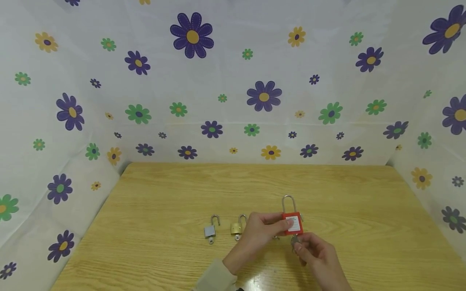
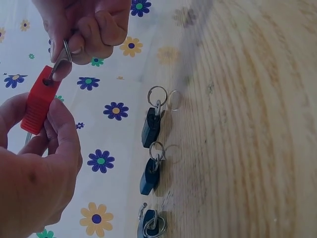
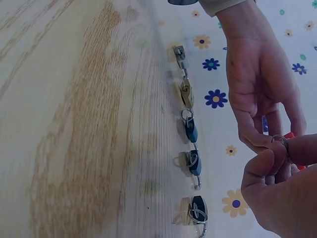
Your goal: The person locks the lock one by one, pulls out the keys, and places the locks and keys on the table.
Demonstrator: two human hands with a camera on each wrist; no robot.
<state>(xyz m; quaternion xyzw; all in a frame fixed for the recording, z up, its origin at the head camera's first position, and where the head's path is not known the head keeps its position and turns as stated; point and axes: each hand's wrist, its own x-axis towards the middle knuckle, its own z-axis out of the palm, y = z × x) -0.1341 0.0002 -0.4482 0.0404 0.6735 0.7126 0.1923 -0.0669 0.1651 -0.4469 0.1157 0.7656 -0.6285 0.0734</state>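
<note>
Red padlock [image 1: 296, 225] at lower right of head view, shackle up. Left hand [image 1: 257, 233] fingers grip its body; right hand [image 1: 320, 255] fingers pinch the key [image 1: 295, 239] at its base. Silver padlock [image 1: 209, 231], brass padlock [image 1: 236, 229] on tabletop [image 1: 164, 198], lower centre.

Head view looks forward and down; nearer, sideways wrist views share the lock [image 2: 39, 98], frame left and right respectively.
</note>
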